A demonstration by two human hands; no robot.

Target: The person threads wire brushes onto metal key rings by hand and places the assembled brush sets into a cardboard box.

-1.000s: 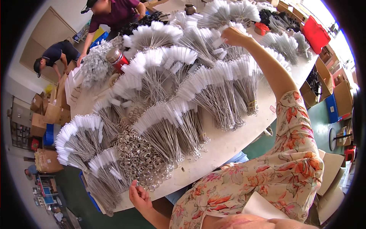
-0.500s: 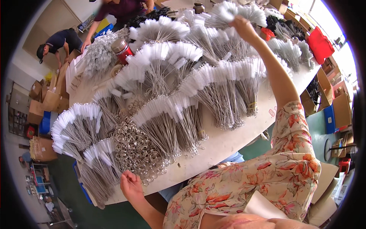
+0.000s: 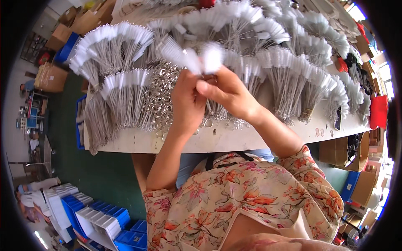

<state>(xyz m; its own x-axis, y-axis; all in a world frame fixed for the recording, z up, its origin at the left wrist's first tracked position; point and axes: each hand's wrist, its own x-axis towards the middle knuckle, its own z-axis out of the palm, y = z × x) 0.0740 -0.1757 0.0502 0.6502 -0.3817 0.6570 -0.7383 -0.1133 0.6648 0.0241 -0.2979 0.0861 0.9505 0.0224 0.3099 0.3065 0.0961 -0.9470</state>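
Observation:
My left hand and my right hand are raised together over the table, touching at the fingers. White-bristled wire brushes stick up from my right hand's closed fingers, their heads smeared by motion. My left hand is closed as well, pinching beside the brushes; what is in its fingers is hidden. Below and behind the left wrist lies a heap of shiny metal rings. Left of the heap is a bundle of similar brushes, white heads pointing away and wire stems toward me.
More brush bundles cover the far and right parts of the table. Past its left end is a blue crate. Cardboard boxes stand at the right, with a red bag near the table's corner.
My right hand has come back from the far brushes to the middle, bringing brushes with it. My left hand has risen from the table's near edge to meet it. The view has swung left.

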